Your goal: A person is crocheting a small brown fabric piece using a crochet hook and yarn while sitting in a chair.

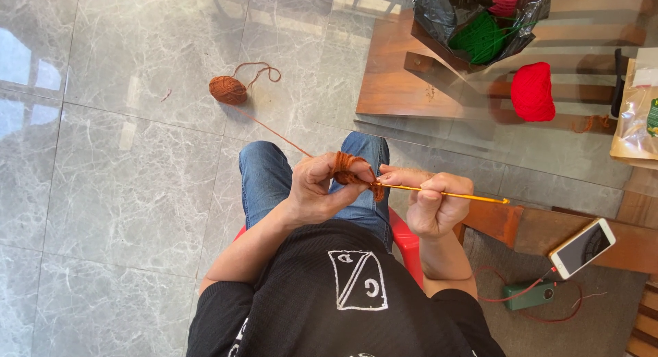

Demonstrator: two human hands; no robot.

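**Crocheting rust-brown yarn over grey marble floor**

A fuzzy round rust-brown yarn ball (228, 90) is lying on the glossy floor (103, 158). The left hand (317, 190) is pinching the small brown crochet piece (351, 170); the right hand (433, 205), grip closed, is holding the slim yellow crochet hook (449, 194).

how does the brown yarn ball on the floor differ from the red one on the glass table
The brown yarn ball lies on the grey marble floor, while the red yarn ball sits on the glass table. The brown yarn ball looks smaller and rounder; the red yarn ball is bigger and more oval. A strand runs from the brown yarn ball up to the left hand; the red yarn ball shows no loose strand. Both are wound yarn, and no hand touches either.
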